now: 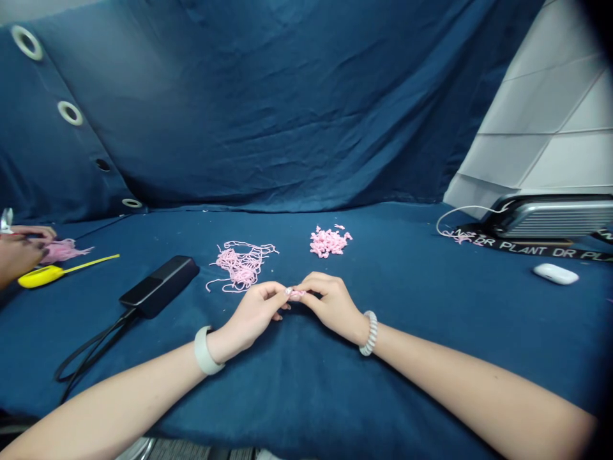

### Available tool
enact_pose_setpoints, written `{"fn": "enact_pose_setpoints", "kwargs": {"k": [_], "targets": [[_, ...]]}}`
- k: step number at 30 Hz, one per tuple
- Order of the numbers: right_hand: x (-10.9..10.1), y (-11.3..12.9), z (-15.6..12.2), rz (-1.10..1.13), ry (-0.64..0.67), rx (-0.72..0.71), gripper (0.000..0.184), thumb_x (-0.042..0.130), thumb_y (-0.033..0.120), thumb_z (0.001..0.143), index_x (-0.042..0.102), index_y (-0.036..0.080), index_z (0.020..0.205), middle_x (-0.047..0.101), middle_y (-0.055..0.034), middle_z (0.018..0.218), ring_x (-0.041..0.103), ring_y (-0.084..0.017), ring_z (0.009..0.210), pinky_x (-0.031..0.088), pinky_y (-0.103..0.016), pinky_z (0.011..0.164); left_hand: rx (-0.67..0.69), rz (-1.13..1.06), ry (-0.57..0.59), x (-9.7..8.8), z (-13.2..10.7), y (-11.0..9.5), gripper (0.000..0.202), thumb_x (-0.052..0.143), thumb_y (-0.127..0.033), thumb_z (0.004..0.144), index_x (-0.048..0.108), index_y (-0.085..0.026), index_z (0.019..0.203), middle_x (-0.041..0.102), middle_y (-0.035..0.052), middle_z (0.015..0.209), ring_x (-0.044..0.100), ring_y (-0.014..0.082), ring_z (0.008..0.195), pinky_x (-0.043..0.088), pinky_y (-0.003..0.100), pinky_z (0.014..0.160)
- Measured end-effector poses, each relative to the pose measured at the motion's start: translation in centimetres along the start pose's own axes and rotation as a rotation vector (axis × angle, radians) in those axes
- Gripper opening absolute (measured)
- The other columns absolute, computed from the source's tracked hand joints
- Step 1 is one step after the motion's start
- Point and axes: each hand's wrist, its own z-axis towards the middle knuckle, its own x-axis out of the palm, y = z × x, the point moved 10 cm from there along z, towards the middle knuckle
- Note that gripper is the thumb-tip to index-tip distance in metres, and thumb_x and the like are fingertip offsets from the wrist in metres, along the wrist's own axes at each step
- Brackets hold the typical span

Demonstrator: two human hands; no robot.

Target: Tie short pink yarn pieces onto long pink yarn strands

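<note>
My left hand and my right hand meet at the middle of the blue cloth, fingertips pinched together on a short piece of pink yarn. Just beyond the left hand lies a loose tangle of pink yarn strands. Farther back, right of it, sits a small heap of knotted pink yarn pieces. A pale band is on my left wrist and a white coiled band on my right wrist.
A black power brick with its cable lies at the left. Another person's hand at the far left edge holds pink yarn beside a yellow tape measure. A white earbud case and a silver device sit at the right.
</note>
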Motion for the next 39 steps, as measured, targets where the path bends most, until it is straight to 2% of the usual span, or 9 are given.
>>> {"fn": "enact_pose_setpoints", "kwargs": {"k": [13, 18, 20, 23, 26, 29, 32, 35, 39], "targets": [[0.4, -0.3, -0.3, -0.049, 0.022, 0.055, 0.012, 0.061, 0.023, 0.082, 0.063, 0.017, 0.072, 0.062, -0.0012, 0.072, 0.056, -0.012, 0.066, 0.043, -0.025, 0.064, -0.024, -0.032, 0.002, 0.3, 0.1, 0.6, 0.027, 0.056, -0.04, 0.08, 0.058, -0.014, 0.072, 0.056, 0.0012, 0.068, 0.053, 0.0119, 0.067, 0.043, 0.02, 0.056], [0.5, -1.2, 1.3, -0.105, 0.075, 0.064, 0.013, 0.06, 0.025, 0.082, 0.062, 0.017, 0.072, 0.061, 0.0005, 0.07, 0.053, -0.009, 0.062, 0.04, -0.022, 0.06, -0.079, -0.112, -0.016, 0.0, 0.3, 1.4, 0.028, 0.053, -0.042, 0.082, 0.057, -0.015, 0.083, 0.061, 0.004, 0.083, 0.055, 0.0119, 0.072, 0.044, 0.02, 0.056], [-0.8, -1.5, 4.2, -0.149, 0.042, 0.026, 0.014, 0.059, 0.026, 0.082, 0.062, 0.016, 0.072, 0.061, 0.001, 0.068, 0.053, -0.009, 0.062, 0.04, -0.021, 0.061, -0.11, -0.139, -0.03, -0.2, 0.3, 1.7, 0.026, 0.052, -0.042, 0.083, 0.056, -0.016, 0.087, 0.063, 0.0051, 0.087, 0.055, 0.012, 0.072, 0.044, 0.02, 0.057], [-4.9, -2.2, 9.6, -0.293, -0.12, -0.026, 0.017, 0.054, 0.029, 0.084, 0.061, 0.015, 0.078, 0.063, -0.0009, 0.073, 0.055, -0.011, 0.066, 0.041, -0.022, 0.064, -0.117, -0.165, -0.034, -0.2, 0.4, 1.9, 0.025, 0.05, -0.04, 0.084, 0.054, -0.017, 0.09, 0.064, 0.006, 0.089, 0.056, 0.0127, 0.073, 0.045, 0.022, 0.059], [-8.6, -4.9, 12.4, -0.65, -0.274, 0.06, 0.025, 0.039, 0.026, 0.091, 0.06, 0.014, 0.096, 0.065, -0.0071, 0.09, 0.058, -0.014, 0.082, 0.042, -0.025, 0.075, -0.111, -0.17, -0.027, -0.1, 0.4, 1.9, 0.024, 0.05, -0.039, 0.084, 0.054, -0.017, 0.09, 0.065, 0.0061, 0.089, 0.056, 0.0129, 0.073, 0.046, 0.023, 0.06], [-8.7, -8.6, 11.3, -0.733, -0.225, 0.096, 0.021, 0.046, 0.024, 0.086, 0.064, 0.013, 0.085, 0.066, -0.0131, 0.09, 0.057, -0.022, 0.091, 0.039, -0.035, 0.085, -0.109, -0.166, -0.016, 0.0, 0.3, 2.0, 0.026, 0.05, -0.04, 0.084, 0.055, -0.016, 0.09, 0.065, 0.0062, 0.087, 0.056, 0.0124, 0.071, 0.045, 0.023, 0.06], [-7.0, -12.2, 8.9, -0.732, -0.102, 0.094, 0.011, 0.063, 0.024, 0.074, 0.067, 0.017, 0.068, 0.068, -0.0102, 0.089, 0.058, -0.023, 0.093, 0.039, -0.035, 0.09, -0.105, -0.176, -0.004, 0.3, 0.1, 1.8, 0.026, 0.049, -0.04, 0.084, 0.056, -0.015, 0.09, 0.065, 0.0061, 0.085, 0.056, 0.0116, 0.069, 0.044, 0.022, 0.06], [-7.5, -14.1, 7.6, -0.733, -0.152, 0.128, 0.022, 0.053, 0.027, 0.082, 0.069, 0.016, 0.093, 0.063, -0.0123, 0.112, 0.054, -0.024, 0.107, 0.039, -0.036, 0.094, -0.1, -0.179, 0.0, 0.4, -0.1, 1.5, 0.025, 0.05, -0.039, 0.084, 0.056, -0.015, 0.088, 0.065, 0.0058, 0.083, 0.056, 0.0112, 0.068, 0.043, 0.022, 0.06], [-9.5, -14.1, 7.8, -0.743, -0.276, 0.18, 0.039, 0.038, 0.022, 0.089, 0.052, 0.01, 0.123, 0.054, -0.016, 0.125, 0.048, -0.025, 0.117, 0.036, -0.04, 0.099, -0.102, -0.168, 0.011, 0.4, 0.1, 1.7, 0.026, 0.048, -0.04, 0.085, 0.057, -0.015, 0.089, 0.066, 0.0051, 0.083, 0.056, 0.0111, 0.068, 0.042, 0.022, 0.06]]}}
